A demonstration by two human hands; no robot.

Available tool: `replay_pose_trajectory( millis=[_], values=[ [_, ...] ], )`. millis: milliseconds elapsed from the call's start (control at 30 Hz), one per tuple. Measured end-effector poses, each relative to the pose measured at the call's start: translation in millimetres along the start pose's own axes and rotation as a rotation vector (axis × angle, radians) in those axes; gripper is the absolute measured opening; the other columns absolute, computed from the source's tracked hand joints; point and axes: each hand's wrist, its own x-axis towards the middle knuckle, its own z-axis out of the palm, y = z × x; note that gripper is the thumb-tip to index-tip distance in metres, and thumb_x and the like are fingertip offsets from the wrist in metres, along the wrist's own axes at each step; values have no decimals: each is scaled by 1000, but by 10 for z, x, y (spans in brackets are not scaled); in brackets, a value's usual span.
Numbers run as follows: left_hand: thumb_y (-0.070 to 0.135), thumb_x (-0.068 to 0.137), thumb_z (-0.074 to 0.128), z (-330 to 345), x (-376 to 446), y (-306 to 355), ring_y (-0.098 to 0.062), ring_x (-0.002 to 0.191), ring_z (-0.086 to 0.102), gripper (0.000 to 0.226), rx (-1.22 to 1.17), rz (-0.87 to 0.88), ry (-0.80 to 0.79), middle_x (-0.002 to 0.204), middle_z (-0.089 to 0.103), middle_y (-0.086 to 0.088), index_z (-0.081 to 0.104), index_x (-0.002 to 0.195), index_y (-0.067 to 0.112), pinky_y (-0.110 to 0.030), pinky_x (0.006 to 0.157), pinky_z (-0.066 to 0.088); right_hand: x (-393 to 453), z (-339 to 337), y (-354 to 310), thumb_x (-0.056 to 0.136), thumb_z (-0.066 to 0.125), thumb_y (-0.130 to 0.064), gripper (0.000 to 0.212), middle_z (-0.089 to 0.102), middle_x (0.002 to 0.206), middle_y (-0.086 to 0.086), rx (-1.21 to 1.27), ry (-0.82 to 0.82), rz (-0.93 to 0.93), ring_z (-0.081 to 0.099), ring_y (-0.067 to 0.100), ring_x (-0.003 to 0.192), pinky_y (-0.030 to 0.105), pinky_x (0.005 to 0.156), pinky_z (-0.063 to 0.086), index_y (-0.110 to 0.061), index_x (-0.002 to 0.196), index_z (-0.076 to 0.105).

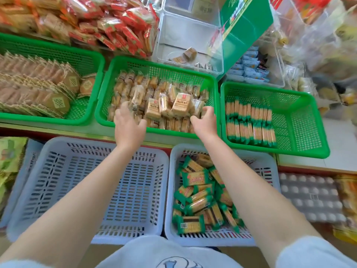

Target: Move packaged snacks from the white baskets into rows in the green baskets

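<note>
Reaching over middle green basket point(108, 89): left hand point(127, 122), right hand point(205, 120) hovering apart, fingers loose, gripping nothing; crinkly biscuit packs point(178, 104) looking light, crushable, best pinched by long sides.

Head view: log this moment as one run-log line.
left hand open, right hand open | both over middle green basket | left white basket emptied | right white basket holds green packs

Both hands reach over middle green basket point(108, 89) w/ loose tan snack packs point(181, 104), left hand point(128, 122) & right hand point(205, 120) fingers curled at the pile's near edge, above empty left white basket point(38, 171) & right white basket point(172, 190) w/ green-wrapped packs point(197, 200).
</note>
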Motion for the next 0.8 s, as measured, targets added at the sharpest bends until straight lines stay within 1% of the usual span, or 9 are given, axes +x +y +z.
replay_pose_trajectory(
  millis=[100, 167, 233, 333, 400, 500, 567, 667, 800],
  values=[
    [39, 99, 54, 99, 17, -149, -27, 153, 15, 72, 433, 213, -172, 164, 22, -10, 20, 158, 16, -50, 123, 14, -83, 20, 114, 97, 55, -26, 58, 38, 151, 6, -426, -266, -345, 41, 27, 136, 40, 106, 42, -22, 151, 37],
    [49, 100, 47, 160, 9, -202, -23, 155, 5, 73, 559, 189, -314, 166, 18, -7, 18, 159, 16, -53, 124, 3, -100, 15, 203, 101, 52, -34, 60, 29, 162, 4, -548, -483, -274, 27, 25, 149, 46, 119, 28, -21, 156, 32],
    [49, 101, 45, 203, -122, -184, -23, 155, 3, 71, 508, 215, -243, 167, 16, -8, 21, 158, 15, -51, 125, 3, -133, -21, 275, 102, 51, -33, 55, 33, 161, 3, -449, -453, -231, 31, 23, 147, 43, 118, 29, -19, 154, 37],
    [41, 100, 50, 301, -579, -111, -26, 150, 23, 59, 278, 371, -98, 160, 31, -10, 39, 150, 13, -46, 121, 17, -336, -144, 464, 101, 50, -21, 37, 52, 142, 4, -242, -179, -281, 46, 20, 132, 35, 108, 38, -13, 137, 56],
    [37, 101, 51, 481, -936, -148, -26, 145, 31, 53, 225, 420, -209, 156, 38, -9, 43, 147, 12, -42, 117, 25, -537, -256, 729, 100, 50, -17, 26, 60, 123, 4, -199, -99, -268, 54, 19, 113, 30, 95, 43, -12, 122, 63],
    [40, 103, 47, 804, -1416, -409, -22, 151, 19, 61, 281, 310, -456, 164, 22, -5, 30, 156, 16, -40, 121, 22, -780, -350, 1310, 99, 54, -22, 19, 59, 113, 0, -384, -237, -169, 58, 19, 101, 32, 80, 46, -16, 115, 63],
    [43, 103, 46, 963, -1667, -628, -19, 153, 12, 67, 331, 274, -522, 168, 10, -1, 20, 159, 15, -38, 121, 21, -886, -353, 1688, 95, 64, -37, 47, 52, 135, 4, -643, -405, -179, 50, 25, 127, 37, 97, 47, -20, 137, 52],
    [45, 102, 46, 1061, -1924, -797, -17, 154, 10, 73, 377, 297, -544, 168, 3, 3, 14, 160, 14, -38, 121, 25, -1012, -279, 2068, 77, 76, -61, 108, 4, 168, 3, -944, -642, -209, 10, 30, 153, 55, 119, 25, -31, 159, 13],
    [43, 103, 47, 1085, -1997, -813, -16, 154, 9, 74, 393, 294, -561, 169, -1, 4, 11, 161, 15, -37, 119, 26, -1108, -147, 2254, 82, 80, -40, 96, -8, 167, 9, -1029, -575, -308, 6, 37, 152, 56, 118, 23, -33, 156, 20]
  ],
)
